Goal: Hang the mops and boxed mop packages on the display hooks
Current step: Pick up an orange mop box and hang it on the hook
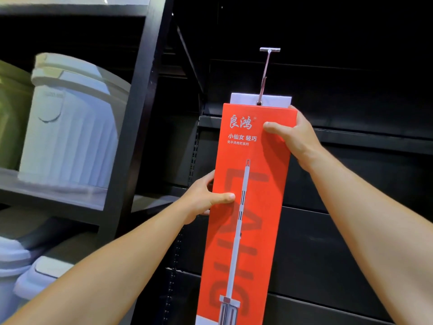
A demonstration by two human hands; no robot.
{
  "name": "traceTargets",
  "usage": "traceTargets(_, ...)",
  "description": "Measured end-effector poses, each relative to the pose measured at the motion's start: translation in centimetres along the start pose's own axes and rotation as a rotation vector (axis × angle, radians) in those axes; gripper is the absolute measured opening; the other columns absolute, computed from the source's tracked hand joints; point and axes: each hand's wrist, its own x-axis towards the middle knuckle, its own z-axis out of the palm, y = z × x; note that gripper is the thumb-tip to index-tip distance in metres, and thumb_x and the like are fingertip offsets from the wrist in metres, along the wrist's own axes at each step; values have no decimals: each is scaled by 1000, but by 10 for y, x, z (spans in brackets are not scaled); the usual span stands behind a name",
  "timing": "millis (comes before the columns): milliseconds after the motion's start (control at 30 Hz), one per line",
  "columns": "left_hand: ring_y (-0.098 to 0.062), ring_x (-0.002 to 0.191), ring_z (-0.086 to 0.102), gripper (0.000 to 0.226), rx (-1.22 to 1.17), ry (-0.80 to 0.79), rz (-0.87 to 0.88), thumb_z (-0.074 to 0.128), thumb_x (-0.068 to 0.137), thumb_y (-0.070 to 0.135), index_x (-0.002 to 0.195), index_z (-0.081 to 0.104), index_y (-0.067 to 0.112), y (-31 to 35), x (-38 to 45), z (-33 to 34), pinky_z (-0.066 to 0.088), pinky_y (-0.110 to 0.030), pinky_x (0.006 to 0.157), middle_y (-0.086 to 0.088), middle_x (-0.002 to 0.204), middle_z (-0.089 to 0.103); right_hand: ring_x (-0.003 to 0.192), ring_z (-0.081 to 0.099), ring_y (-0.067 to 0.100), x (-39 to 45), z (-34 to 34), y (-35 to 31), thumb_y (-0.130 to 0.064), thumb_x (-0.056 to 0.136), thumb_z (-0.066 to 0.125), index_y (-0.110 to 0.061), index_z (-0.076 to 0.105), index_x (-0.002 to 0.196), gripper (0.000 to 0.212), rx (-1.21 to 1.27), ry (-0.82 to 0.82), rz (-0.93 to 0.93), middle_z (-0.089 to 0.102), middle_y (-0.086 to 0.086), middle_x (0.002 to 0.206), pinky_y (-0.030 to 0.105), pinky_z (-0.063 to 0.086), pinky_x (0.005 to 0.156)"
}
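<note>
A tall orange boxed mop package with white lettering and a printed mop stands upright against the dark display wall. Its white hang tab is threaded on a metal display hook that sticks out from the wall above. My right hand grips the box's upper right edge, thumb across the front. My left hand holds the left edge at mid-height, thumb on the front face. The box's bottom runs out of the frame.
A black shelf unit stands to the left, with a white ribbed bucket and a greenish container on it. More white tubs sit on the lower shelf. Dark wall panels fill the right.
</note>
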Motion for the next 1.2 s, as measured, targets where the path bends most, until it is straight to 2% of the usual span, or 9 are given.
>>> traceTargets(133, -16, 104, 69, 53, 5, 26, 4, 81, 78, 40, 122, 55, 55, -14, 20, 4, 57, -36, 73, 12, 117, 66, 97, 72, 11, 13, 3, 22, -35, 77, 82, -29, 60, 121, 50, -11, 4, 8, 72, -6, 113, 31, 58, 81)
traceTargets(333, -15, 98, 71, 59, 28, 60, 34, 80, 81, 36, 129, 51, 53, -42, 52, 12, 54, -23, 56, 15, 113, 70, 99, 71, 10, 37, 10, 73, -41, 73, 83, -36, 61, 113, 47, -8, -16, 54, 70, -5, 116, 30, 56, 83)
traceTargets(433, -14, 100, 71, 61, 47, 80, 52, 81, 80, 34, 130, 51, 52, -58, 74, 15, 61, -36, 75, 16, 114, 71, 103, 69, 10, 51, 14, 100, -54, 60, 81, -39, 62, 111, 56, -16, -10, 75, 65, -2, 124, 31, 56, 84)
traceTargets(533, -11, 104, 69, 64, 43, 94, 47, 83, 79, 33, 131, 51, 50, -76, 94, 18, 60, -38, 84, 17, 118, 69, 99, 71, 9, 62, 18, 126, -51, 58, 79, -34, 61, 117, 64, -13, -33, 69, 69, -4, 119, 26, 56, 78)
traceTargets(733, -12, 101, 71, 60, 53, 93, -4, 82, 78, 41, 128, 52, 50, -92, 125, 23, 61, -44, 83, 16, 118, 69, 100, 71, 12, 90, 21, 166, -60, 54, 80, -30, 59, 124, 79, -32, -32, 110, 67, -2, 122, 36, 59, 88)
traceTargets(933, -13, 101, 70, 61, 77, 98, -49, 80, 78, 44, 130, 50, 51, -99, 139, 24, 60, -42, 82, 16, 118, 68, 106, 67, 11, 101, 25, 186, -63, 57, 78, -29, 51, 134, 88, -47, -17, 108, 63, -5, 126, 36, 56, 93)
traceTargets(1033, -12, 101, 70, 61, 81, 105, -58, 80, 78, 44, 131, 49, 51, -101, 142, 24, 60, -40, 80, 16, 118, 68, 108, 65, 11, 100, 27, 190, -59, 65, 78, -28, 47, 138, 85, -49, -5, 116, 61, -6, 128, 34, 54, 95)
traceTargets(1133, -13, 106, 68, 67, 117, 135, -51, 80, 77, 46, 135, 46, 50, -102, 141, 25, 58, -45, 88, 16, 122, 66, 112, 63, 13, 94, 28, 186, -62, 66, 76, -28, 48, 139, 85, -115, 19, 109, 59, -3, 132, 34, 52, 97)
traceTargets(1200, -12, 112, 63, 79, 201, 194, -18, 80, 76, 48, 142, 38, 47, -101, 139, 27, 54, -45, 96, 17, 129, 61, 121, 57, 15, 88, 28, 181, -58, 73, 76, -25, 40, 147, 88, -224, 70, 66, 50, 1, 141, 29, 46, 96)
